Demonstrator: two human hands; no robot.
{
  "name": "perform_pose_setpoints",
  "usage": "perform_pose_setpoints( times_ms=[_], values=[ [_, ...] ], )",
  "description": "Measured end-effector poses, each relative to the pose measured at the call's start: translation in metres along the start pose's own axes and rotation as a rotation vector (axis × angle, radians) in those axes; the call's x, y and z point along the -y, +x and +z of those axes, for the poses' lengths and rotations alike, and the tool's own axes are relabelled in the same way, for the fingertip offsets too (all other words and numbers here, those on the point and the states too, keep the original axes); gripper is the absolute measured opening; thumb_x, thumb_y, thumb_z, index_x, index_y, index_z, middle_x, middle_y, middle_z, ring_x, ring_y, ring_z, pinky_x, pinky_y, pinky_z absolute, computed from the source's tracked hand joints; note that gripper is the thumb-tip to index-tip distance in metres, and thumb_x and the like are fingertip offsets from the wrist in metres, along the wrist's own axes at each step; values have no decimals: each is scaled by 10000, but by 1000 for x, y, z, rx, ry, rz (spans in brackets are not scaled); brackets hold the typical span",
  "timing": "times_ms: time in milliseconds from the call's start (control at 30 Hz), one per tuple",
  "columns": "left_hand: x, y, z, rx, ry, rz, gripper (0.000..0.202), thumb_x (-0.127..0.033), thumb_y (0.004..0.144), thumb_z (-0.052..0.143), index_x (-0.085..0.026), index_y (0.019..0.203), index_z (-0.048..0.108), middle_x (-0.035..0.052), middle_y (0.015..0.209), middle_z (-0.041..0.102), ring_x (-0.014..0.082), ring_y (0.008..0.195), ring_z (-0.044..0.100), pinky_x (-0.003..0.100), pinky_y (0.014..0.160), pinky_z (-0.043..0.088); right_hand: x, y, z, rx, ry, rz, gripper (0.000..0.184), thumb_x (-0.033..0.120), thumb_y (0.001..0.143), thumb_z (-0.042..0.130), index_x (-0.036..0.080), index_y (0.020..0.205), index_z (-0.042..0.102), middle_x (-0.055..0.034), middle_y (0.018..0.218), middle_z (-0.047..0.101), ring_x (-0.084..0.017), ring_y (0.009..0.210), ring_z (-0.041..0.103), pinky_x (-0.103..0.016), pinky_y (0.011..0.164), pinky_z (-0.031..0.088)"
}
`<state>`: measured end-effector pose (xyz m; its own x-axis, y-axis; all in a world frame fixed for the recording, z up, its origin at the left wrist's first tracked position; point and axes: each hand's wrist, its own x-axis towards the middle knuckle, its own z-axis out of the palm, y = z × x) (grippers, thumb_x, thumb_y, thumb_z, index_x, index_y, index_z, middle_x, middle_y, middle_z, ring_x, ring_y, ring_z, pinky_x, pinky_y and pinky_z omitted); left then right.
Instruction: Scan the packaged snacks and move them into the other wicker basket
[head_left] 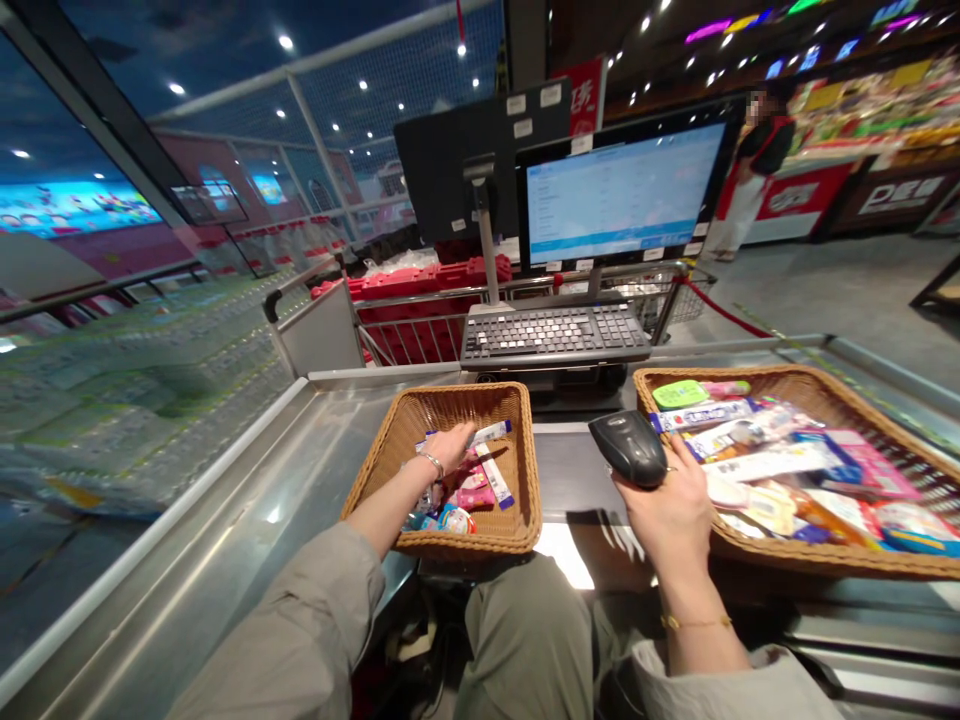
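Observation:
In the left wicker basket (534,480), my left hand (450,446) is closed around a white and blue stick packet (493,432), whose end sticks out past the fingers. Below it lie another stick packet (495,477), a pink wrapped item (474,495) and some small blue and clear packages. My right hand (671,495) grips a black handheld barcode scanner (631,447), its head pointing up and left. Beside that hand, the right wicker basket (750,376) holds many packaged snacks, including a green pack (679,393) and a long white packet (776,462).
A keyboard (555,332) and a lit monitor (622,195) stand beyond the metal counter (322,420). A second screen (442,170) faces away. Stacked bottle packs (150,400) are at the left. A person (757,165) stands far right, near a red stall.

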<state>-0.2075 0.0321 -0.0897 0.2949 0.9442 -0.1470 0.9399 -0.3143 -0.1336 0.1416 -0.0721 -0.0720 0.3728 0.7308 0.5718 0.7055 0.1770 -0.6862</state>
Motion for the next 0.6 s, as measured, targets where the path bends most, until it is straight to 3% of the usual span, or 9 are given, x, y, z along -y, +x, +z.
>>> perform_pose_setpoints(
  times_ms=[200,367,600],
  values=[
    [0,-3,-19,-80,22,-48,357,-518,992,552,-278,1256,533,85,1256,641,260,893,749,335,718,543,-1,-1,2,8,-5,-46,352,383,762,643,173,1032,724,-152,1146,733,-360,1388,490,-562,1142,410],
    [-1,-10,-31,-130,56,-1,248,-410,1027,517,-283,1216,616,55,1142,687,236,952,733,306,720,539,0,-1,3,23,-6,-33,365,392,774,640,168,1051,718,-151,1138,729,-356,1393,483,-552,1140,407],
    [-4,-16,-41,-192,83,23,325,-374,1012,537,-303,1317,622,67,1168,703,224,927,731,292,695,548,2,-1,3,8,1,-34,405,362,750,648,166,1098,716,-159,1190,720,-357,1384,499,-533,1141,411]
  ],
)
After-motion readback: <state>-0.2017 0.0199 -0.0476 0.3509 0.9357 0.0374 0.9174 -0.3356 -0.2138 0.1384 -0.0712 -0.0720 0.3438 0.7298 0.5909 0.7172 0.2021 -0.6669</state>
